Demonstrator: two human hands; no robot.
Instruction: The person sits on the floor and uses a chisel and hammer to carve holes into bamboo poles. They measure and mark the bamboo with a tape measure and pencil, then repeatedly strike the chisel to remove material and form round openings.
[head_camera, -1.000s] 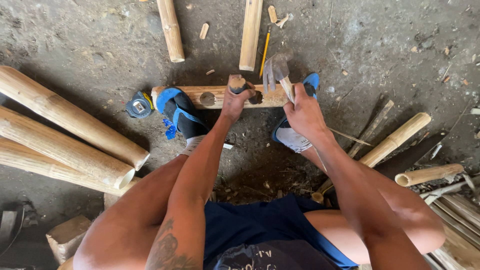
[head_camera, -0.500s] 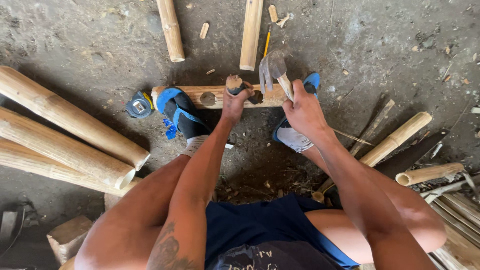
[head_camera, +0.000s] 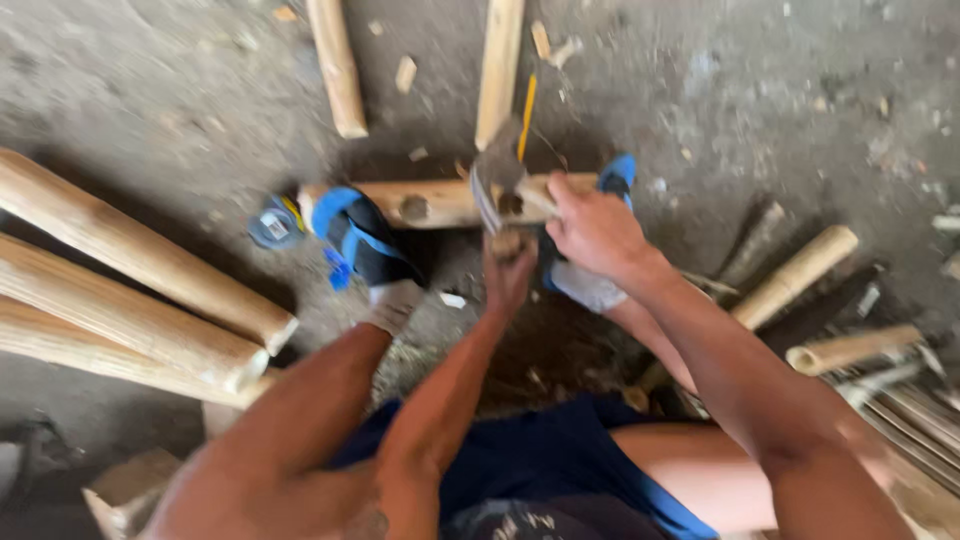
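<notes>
One head-worn camera looks steeply down, close above a dusty floor (head_camera: 150, 90).

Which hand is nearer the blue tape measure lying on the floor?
Left. The left hand grips a chisel-like tool at the short bamboo piece, to the right of the tape measure. The right hand, holding the hammer, sits farther right.

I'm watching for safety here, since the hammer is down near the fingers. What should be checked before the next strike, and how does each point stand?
1. Bamboo piece pinned by both shoes: ok, the left shoe sits across it and the right shoe is at its far end.
2. Right hand grip on the hammer: ok, fingers wrapped round the handle.
3. Left hand clear of the hammer head: not ok, it sits just below it.
4. What the left hand holds: cannot tell, blurred.
5. Tape measure out of the way: ok, beside the left shoe.
</notes>
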